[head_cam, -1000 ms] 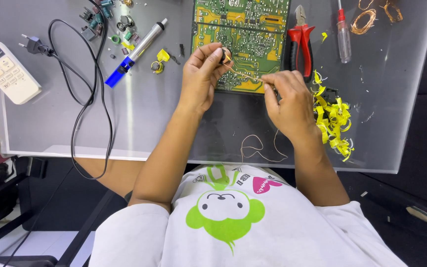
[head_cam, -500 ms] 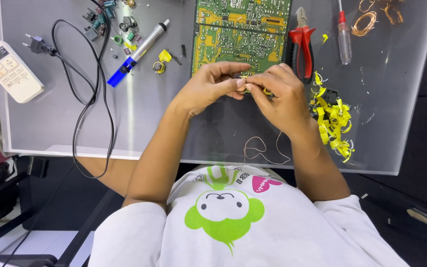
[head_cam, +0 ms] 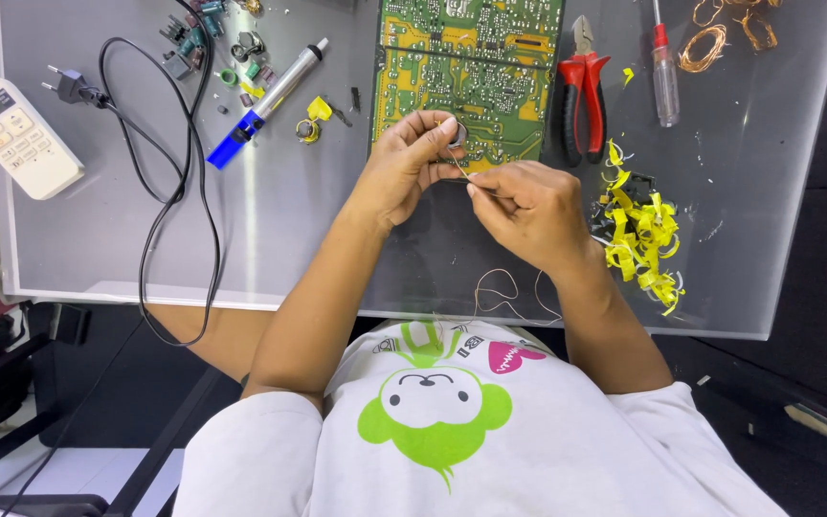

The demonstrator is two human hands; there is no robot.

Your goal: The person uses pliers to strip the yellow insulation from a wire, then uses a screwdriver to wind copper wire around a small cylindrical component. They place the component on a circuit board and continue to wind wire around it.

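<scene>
My left hand [head_cam: 406, 165] pinches a small round coil core [head_cam: 457, 134] between thumb and fingers, just over the near edge of a green circuit board [head_cam: 471, 57]. My right hand [head_cam: 526, 206] sits beside it and pinches a thin copper wire [head_cam: 504, 287] that runs from the core, between my hands, and loops down over the table's near edge. The two hands nearly touch. Most of the core is hidden by my fingers.
Red-handled pliers [head_cam: 581, 86] and a screwdriver [head_cam: 664, 72] lie right of the board, with copper wire coils [head_cam: 705, 43] beyond. Yellow tape scraps [head_cam: 643, 235] are piled by my right wrist. A blue-tipped desoldering pump [head_cam: 265, 101], small parts, a black power cord [head_cam: 160, 191] and a white remote [head_cam: 13, 139] lie left.
My hands drew close together, then shifted slightly toward the board. My left hand turned the core while my right hand kept hold of the wire.
</scene>
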